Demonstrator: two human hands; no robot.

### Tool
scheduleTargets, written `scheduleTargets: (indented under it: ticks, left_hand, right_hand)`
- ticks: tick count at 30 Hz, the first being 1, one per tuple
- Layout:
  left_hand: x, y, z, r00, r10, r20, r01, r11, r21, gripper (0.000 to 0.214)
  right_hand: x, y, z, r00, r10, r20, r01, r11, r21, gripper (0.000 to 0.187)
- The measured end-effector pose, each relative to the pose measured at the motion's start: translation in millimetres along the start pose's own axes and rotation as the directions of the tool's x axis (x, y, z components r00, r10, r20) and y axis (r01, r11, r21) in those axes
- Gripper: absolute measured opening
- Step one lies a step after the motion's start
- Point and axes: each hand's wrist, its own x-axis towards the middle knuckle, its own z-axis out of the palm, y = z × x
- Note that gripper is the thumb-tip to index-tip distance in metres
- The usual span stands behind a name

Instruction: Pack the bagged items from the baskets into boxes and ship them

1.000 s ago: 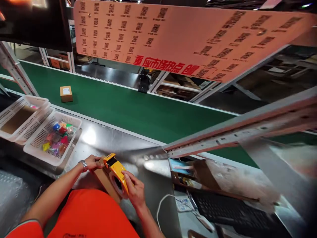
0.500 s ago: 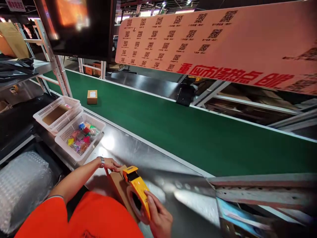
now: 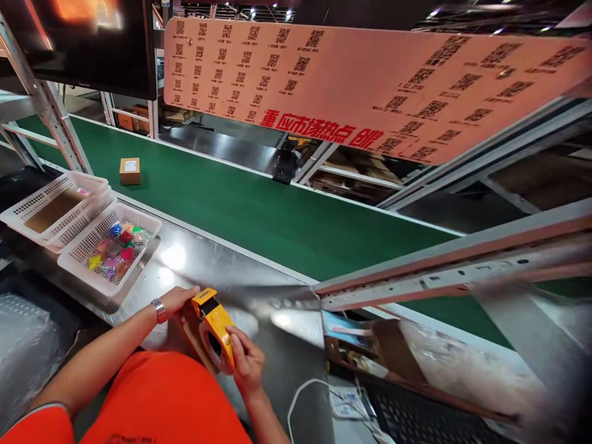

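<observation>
My left hand (image 3: 178,302), with a metal watch on its wrist, grips the far end of a brown cardboard box (image 3: 197,340) close to my body. Its fingertips are partly hidden behind the dispenser's head. A yellow tape dispenser (image 3: 221,325) with a roll of tape is in my right hand (image 3: 248,359), fingers and thumb closed round its near end. The dispenser lies along the box's upper side, its head by my left fingertips. Most of the box is covered by the dispenser and my orange shirt.
Beyond the steel bench (image 3: 272,345) runs a green conveyor belt (image 3: 231,213) carrying a small carton (image 3: 130,171). White baskets stand at left, one with colourful small packets (image 3: 123,246). A metal frame bar (image 3: 416,271), a keyboard (image 3: 420,407) and a white cable (image 3: 303,388) are at right.
My view has turned right, so the baskets and carton sit further left and the keyboard shows. Both hands keep their hold on the box and the tape dispenser.
</observation>
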Motion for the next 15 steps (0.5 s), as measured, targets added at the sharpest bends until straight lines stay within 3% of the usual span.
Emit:
scheduleTargets:
  ticks: [3,7,10,15]
  left_hand:
    - [2,-3,6.8,0.998,0.027,-0.059,-0.027,1.000,-0.012,0.061]
    - [8,-8,0.8,0.987,0.061,-0.148,-0.050,0.996,0.076,0.056]
    - [16,-12,-10.2,0.964,0.134,-0.228,-0.092,0.978,0.187,0.052]
    - [34,-20,-46.6,0.892,0.274,-0.359,-0.127,0.915,0.383,0.038]
  right_hand:
    - [2,-1,-1,0.996,-0.082,0.020,0.083,0.993,-0.080,0.044]
    - [6,-14,-1,0.992,-0.068,0.108,0.079,0.993,-0.093,0.045]
    - [11,-34,2,0.979,0.007,0.202,0.013,0.996,-0.093,0.040]
    - [20,-71,-7,0.881,0.218,0.420,-0.121,0.962,-0.246,0.053]
